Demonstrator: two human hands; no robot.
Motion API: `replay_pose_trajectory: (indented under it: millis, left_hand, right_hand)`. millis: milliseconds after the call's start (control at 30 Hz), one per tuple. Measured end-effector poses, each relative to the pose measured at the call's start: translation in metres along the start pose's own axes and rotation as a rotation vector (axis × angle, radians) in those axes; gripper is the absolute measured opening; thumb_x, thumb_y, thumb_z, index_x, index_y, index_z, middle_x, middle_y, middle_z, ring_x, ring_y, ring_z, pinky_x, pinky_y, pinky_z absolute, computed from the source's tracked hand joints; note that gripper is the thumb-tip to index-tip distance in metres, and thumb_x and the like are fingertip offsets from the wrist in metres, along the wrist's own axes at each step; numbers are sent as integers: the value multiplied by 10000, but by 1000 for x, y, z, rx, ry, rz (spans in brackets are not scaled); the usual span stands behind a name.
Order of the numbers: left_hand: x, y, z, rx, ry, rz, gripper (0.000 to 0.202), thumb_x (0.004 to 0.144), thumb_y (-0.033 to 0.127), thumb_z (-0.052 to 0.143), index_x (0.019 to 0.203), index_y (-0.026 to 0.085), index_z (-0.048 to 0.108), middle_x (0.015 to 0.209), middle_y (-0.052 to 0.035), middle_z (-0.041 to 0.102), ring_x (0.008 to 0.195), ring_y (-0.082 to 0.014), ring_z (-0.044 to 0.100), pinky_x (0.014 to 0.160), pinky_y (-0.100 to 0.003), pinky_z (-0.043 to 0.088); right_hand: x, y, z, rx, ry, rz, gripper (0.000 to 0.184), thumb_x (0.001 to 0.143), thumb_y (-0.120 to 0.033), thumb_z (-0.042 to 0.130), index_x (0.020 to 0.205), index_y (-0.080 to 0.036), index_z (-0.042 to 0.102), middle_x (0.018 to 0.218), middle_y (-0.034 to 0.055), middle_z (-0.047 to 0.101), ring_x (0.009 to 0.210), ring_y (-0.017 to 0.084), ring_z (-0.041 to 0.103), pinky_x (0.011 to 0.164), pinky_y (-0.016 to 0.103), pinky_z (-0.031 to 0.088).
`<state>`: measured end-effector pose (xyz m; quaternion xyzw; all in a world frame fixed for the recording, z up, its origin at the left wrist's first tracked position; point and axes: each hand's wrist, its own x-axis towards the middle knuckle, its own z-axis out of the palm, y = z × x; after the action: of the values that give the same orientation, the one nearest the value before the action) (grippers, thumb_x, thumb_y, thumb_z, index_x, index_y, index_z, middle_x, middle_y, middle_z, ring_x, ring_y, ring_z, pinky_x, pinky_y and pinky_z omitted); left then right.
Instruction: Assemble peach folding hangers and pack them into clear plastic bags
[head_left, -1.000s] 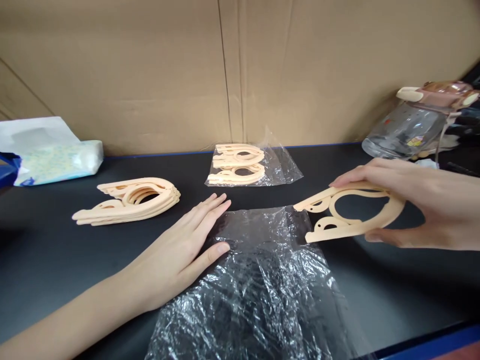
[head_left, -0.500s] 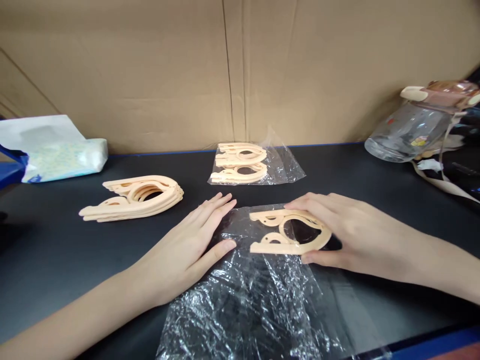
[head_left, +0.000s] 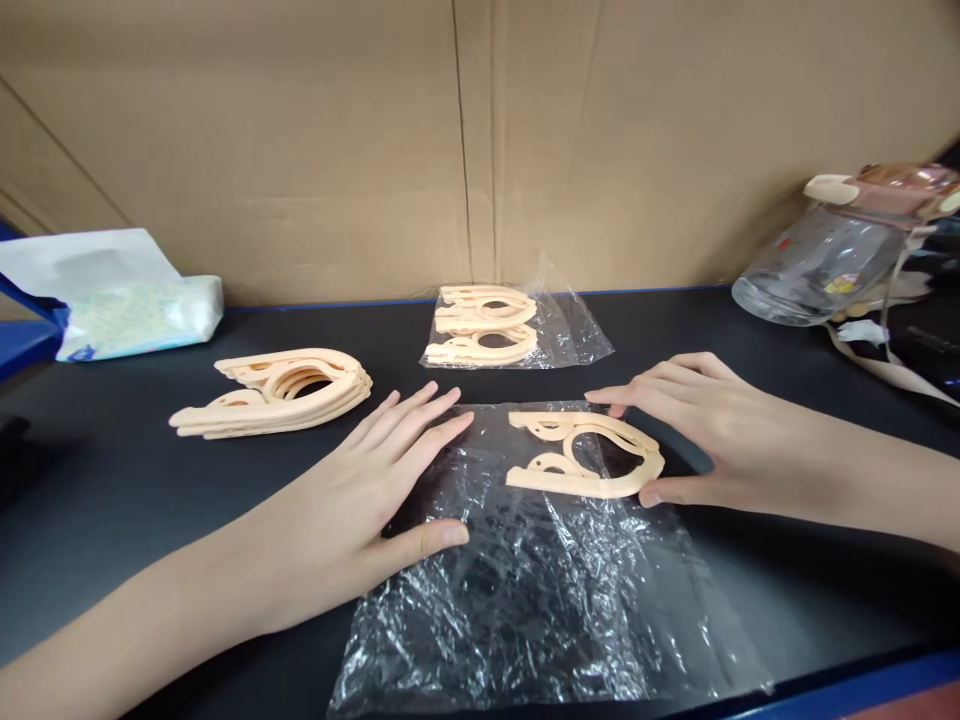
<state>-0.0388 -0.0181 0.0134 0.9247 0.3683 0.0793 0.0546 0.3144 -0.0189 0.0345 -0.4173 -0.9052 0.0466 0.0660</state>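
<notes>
A peach-coloured folding clothes hanger (head_left: 577, 488), folded up, lies in a clear plastic bag (head_left: 517, 610) spread in front of me. My left hand (head_left: 390, 480) rests with fingers apart on the bag's left part, beside the hanger's straight ends. At the hanger's curved end is my right hand (head_left: 675, 430), its fingers spread; the thumb tip touches or nearly touches the curve, and a fingertip is at the bag's far edge. Left of them sits a stack of several similar folded hangers (head_left: 330, 405). Farther back, more hangers (head_left: 487, 322) lie inside another clear bag (head_left: 574, 335).
The black tabletop (head_left: 97, 480) has a blue edge. A pack of tissues (head_left: 142, 310) stands at the back left, and a clear bottle (head_left: 817, 260) with a strap leans at the back right. Brown cardboard (head_left: 300, 150) rises behind the table.
My right hand has loosened from the hanger and drawn back to the right, its fingers more spread. My left hand's thumb has opened wider, and the bag's near part lies flatter.
</notes>
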Motion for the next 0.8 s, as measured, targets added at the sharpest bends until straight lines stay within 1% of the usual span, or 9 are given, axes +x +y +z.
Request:
replay_pose_trajectory:
  millis: [67,167,267,367,467,567,667,733,800]
  left_hand:
    - [-1,-2,3,-17,-24,1,673,972,563,457,1559,336,219,1651,-3,210,1506,-322,209,1203,-568,265]
    - [-1,-6,7,-44,-62,13,691,970,547,470,1567,351,182,1657,-4,171,1498,-349,206,1187,-581,289]
    - [0,-5,6,-53,-77,-5,694,972,550,463,1569,340,180,1657,-10,173,1496,-346,214,1196,-580,267]
    - [2,-2,3,-59,-116,-38,689,974,569,441,1567,304,212,1655,-31,172,1497,-350,200,1197,-580,262]
    - [3,-1,2,-56,-147,-54,708,973,586,427,1571,278,204,1656,-48,149,1504,-348,166,1197,-580,255]
    - [3,-2,6,-54,-112,-51,704,982,582,413,1576,312,151,1662,-20,146,1512,-313,171,1209,-555,249]
    - [2,0,9,-66,-66,-58,695,986,587,400,1575,312,154,1658,-16,182,1509,-291,201,1220,-515,249]
    - [3,4,10,-77,-28,-88,691,985,602,385,1570,293,186,1646,-30,235,1504,-287,225,1224,-496,250]
    - [3,8,10,-93,8,-123,691,985,609,373,1568,281,197,1633,-42,276,1495,-288,257,1224,-489,254]
  right_hand:
    - [0,1,-1,21,-6,2,688,794,-607,692,1394,-352,472,1325,11,631,1173,302,546,1024,489,351]
    - [0,4,-2,49,-10,-13,691,787,-601,702,1397,-363,482,1309,5,647,1193,312,539,1049,517,329]
    - [1,6,0,73,-9,-55,689,811,-576,696,1421,-373,447,1308,-9,651,1204,285,551,1119,530,251]
    - [6,4,4,101,3,-89,646,846,-553,678,1413,-365,433,1311,-19,646,1190,243,572,1165,502,180]
    - [11,-2,9,102,39,-97,596,869,-565,644,1383,-322,467,1296,3,649,1186,238,567,1149,479,205]
    - [13,-5,13,49,91,-63,592,882,-558,631,1381,-274,488,1193,33,679,1144,248,573,1105,470,261]
    - [13,-3,15,47,123,-27,612,866,-578,641,1385,-291,490,1049,16,703,1071,249,592,1048,460,316]
    - [12,-2,16,82,133,-7,619,857,-573,654,1388,-305,484,1021,10,710,1042,248,599,1012,451,346]
    - [12,-5,19,120,151,26,571,869,-514,665,1372,-305,492,1026,9,717,1039,247,604,991,443,361]
